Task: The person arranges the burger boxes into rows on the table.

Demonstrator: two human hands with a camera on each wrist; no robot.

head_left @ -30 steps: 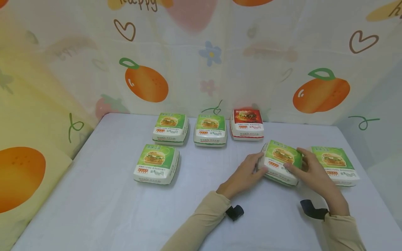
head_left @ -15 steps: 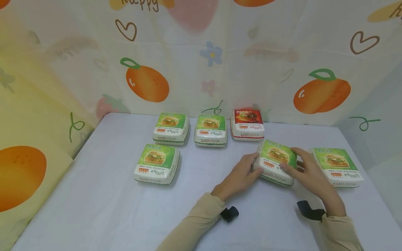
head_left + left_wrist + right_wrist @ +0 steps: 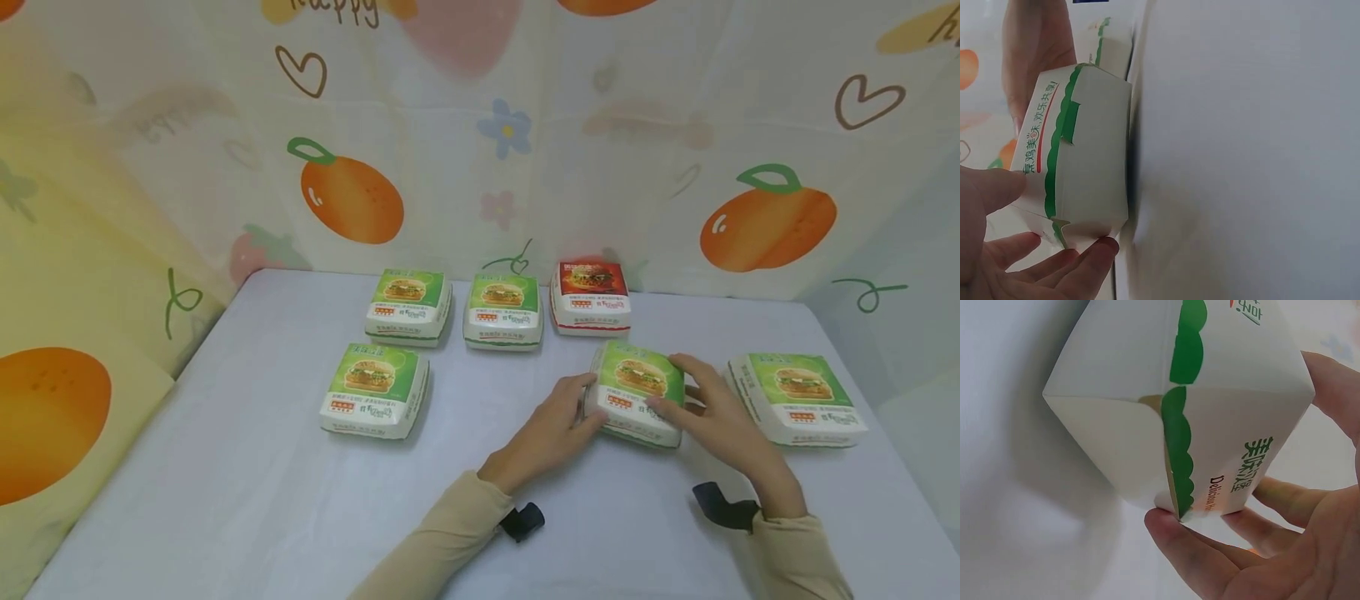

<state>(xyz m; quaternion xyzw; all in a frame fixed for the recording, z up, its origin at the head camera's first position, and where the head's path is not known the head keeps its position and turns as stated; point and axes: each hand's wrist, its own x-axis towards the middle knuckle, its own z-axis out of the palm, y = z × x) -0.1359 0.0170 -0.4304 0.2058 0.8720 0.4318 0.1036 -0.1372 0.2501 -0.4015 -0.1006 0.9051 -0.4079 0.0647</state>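
"Where's the held green box [image 3: 636,382]?"
"In from the right edge of the table [image 3: 300,508], left hand [image 3: 549,429] and right hand [image 3: 722,423] gripping opposite sides."
"Any advice?"
"Squeeze evenly, lightly, I'd say; thin card could buckle."

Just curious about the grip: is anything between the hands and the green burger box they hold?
Nothing visible is. The left hand and right hand touch the held box directly, from opposite sides. The far-right green box stands beyond the right hand, not in between.
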